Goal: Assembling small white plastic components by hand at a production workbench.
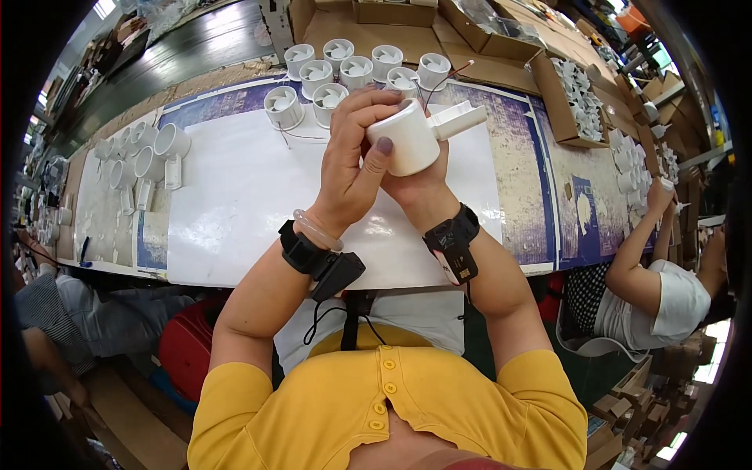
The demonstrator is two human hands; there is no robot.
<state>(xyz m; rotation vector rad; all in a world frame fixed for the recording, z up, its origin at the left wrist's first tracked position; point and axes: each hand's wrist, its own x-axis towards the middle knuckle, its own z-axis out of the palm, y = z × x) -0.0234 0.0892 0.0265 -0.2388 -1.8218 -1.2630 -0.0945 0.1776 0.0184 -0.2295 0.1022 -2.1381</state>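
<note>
Between my hands, above the white sheet (243, 227), is a white cup-shaped plastic housing (417, 145) with a channel-like handle pointing right. My left hand (348, 153) is closed on its left side, thumb pressed on the front wall and fingers over the top. From below and behind, my right hand (427, 188) grips the same housing; most of its fingers are hidden. Just beyond my hands stand several round white fan units (330, 95) with blades inside. Thin wires (439, 84) stick up beside the held housing; I cannot tell whether they belong to it.
Several more white housings with handles (149, 163) stand at the left. A cardboard box (565, 102) at the right holds many small white parts. Open cardboard (376, 31) lies at the back. A co-worker (650, 290) sits at the right, another person (70, 321) at the left.
</note>
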